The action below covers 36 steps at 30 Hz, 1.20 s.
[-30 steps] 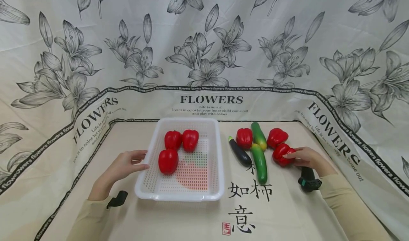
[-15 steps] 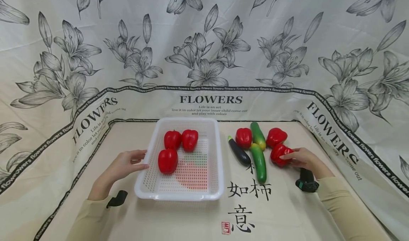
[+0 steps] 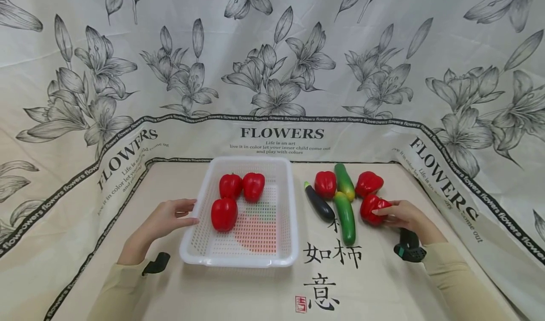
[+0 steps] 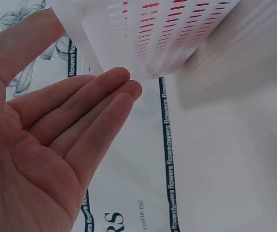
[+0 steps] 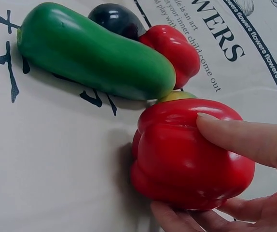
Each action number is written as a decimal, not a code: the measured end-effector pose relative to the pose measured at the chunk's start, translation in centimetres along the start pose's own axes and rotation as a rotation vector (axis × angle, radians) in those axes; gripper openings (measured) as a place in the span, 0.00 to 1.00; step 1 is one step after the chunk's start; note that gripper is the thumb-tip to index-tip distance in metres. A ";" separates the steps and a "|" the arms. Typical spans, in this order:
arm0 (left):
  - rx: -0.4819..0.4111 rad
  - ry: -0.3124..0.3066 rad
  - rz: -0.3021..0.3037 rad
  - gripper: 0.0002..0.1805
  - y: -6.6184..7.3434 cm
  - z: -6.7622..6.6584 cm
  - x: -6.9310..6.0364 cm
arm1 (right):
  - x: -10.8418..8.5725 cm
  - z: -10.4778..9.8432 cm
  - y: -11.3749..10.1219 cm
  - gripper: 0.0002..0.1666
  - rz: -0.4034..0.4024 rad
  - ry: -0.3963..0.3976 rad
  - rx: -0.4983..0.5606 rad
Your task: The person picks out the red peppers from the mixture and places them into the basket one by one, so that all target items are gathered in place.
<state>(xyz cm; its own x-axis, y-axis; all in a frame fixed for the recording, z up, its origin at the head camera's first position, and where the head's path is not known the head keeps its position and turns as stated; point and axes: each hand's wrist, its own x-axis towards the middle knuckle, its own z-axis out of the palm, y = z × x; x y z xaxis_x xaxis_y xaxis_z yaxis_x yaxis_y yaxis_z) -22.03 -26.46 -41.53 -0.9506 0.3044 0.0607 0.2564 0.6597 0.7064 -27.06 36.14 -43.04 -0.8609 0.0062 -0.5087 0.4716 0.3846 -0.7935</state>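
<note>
My right hand (image 3: 403, 215) grips a red bell pepper (image 5: 191, 159), thumb over its upper side and fingers beneath in the right wrist view. Another red bell pepper (image 3: 369, 183) lies just behind it. To its left are a green zucchini (image 5: 95, 53) and a second zucchini (image 3: 344, 181) with a yellowish end. Farther left lie a red bell pepper (image 3: 325, 184) and a dark eggplant (image 3: 319, 201). My left hand (image 3: 170, 221) has its fingers extended at the left rim of a white perforated basket (image 3: 294, 226); the thumb reaches the rim in the left wrist view.
Inside the basket, three red bell peppers (image 3: 224, 215) sit toward the left side. A pale cloth with black lettering (image 3: 332, 254) covers the table. Behind stands a flower-printed curtain (image 3: 272, 75), its sides folding forward left and right.
The right hand has shifted slightly left, and the held bell pepper has turned a little in its grasp. The left hand and basket keep their places.
</note>
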 end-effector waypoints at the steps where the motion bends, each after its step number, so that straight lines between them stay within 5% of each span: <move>1: 0.002 -0.001 0.004 0.33 0.0 0.0 0.0 | -0.1 0.0 0.0 0.56 -0.001 -0.004 0.004; 36: 0.034 0.000 -0.013 0.34 0.5 -0.3 0.3 | -3.4 3.5 -3.6 0.58 -0.129 -0.041 -0.119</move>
<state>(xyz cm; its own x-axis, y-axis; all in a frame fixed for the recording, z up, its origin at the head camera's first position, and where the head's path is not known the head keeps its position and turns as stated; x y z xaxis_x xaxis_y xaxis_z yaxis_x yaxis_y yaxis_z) -22.25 -26.31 -40.94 -0.9538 0.2961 0.0516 0.2501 0.6866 0.6827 -25.19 31.49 -39.61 -0.9031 -0.0872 -0.4204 0.3297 0.4862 -0.8093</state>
